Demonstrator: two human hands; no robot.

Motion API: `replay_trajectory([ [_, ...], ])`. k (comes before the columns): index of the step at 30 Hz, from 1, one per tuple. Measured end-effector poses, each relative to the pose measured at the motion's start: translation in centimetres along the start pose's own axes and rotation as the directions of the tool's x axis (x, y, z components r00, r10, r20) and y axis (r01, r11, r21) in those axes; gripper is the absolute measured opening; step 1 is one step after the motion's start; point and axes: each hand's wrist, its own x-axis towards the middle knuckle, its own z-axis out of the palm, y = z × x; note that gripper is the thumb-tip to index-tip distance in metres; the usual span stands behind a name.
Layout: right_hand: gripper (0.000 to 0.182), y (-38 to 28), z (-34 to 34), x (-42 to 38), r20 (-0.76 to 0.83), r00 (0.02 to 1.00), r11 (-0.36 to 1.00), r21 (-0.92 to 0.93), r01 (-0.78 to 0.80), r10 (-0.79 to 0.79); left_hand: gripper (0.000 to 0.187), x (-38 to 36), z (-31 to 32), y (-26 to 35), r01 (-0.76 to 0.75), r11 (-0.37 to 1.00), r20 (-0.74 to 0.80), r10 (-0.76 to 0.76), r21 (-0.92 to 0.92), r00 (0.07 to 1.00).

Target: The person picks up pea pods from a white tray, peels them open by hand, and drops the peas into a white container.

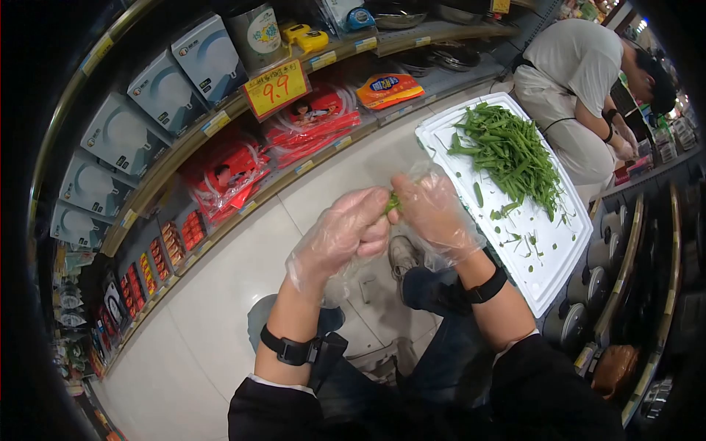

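My left hand (346, 231) and my right hand (434, 209) meet in front of me, each in a clear plastic glove. Between their closed fingertips is a small green pea pod (393, 201), mostly hidden by the fingers. To the right of my right hand lies a white tray (540, 275) with a raised rim. A heap of green pea pods (507, 151) covers its far part. Loose pods and small green bits (526, 239) are scattered over the nearer part.
Shelves on the left hold boxes (209, 59), red packets (228, 173) and a yellow price sign (276, 88). Beyond the tray another person (573, 66) bends forward beside a shelf. Pots (566, 320) stand on the right shelf. Pale floor tiles (220, 294) lie below me.
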Motion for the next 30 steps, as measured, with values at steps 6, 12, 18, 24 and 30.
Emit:
replay_trajectory([
  [6,0.029,-0.8,-0.6,-0.4,0.178,0.745,0.547,-0.573,0.61,-0.643,0.036,0.6,-1.3,-2.0,0.203,0.839,0.451,0.056,-0.505,0.891],
  [12,0.035,-1.4,-1.2,-0.4,0.045,0.981,0.92,-0.343,0.19,-0.187,0.033,-0.3,0.9,0.3,-0.06,0.998,0.063,0.059,0.022,0.996],
  [18,0.025,1.4,-1.1,0.9,-0.163,0.984,0.997,-0.027,-0.075,0.069,0.023,0.8,0.1,-0.8,-0.256,0.83,-0.188,0.39,0.495,0.902],
  [24,0.024,1.5,-1.5,0.9,-0.069,0.997,0.986,-0.161,-0.029,0.018,0.02,2.4,0.0,-2.4,-0.217,0.457,-0.193,0.694,0.862,0.694],
  [30,0.024,0.9,-1.8,0.4,0.068,0.9,0.843,0.325,-0.429,0.432,0.023,2.4,1.8,-3.9,-0.199,0.514,-0.227,0.649,0.834,0.726],
])
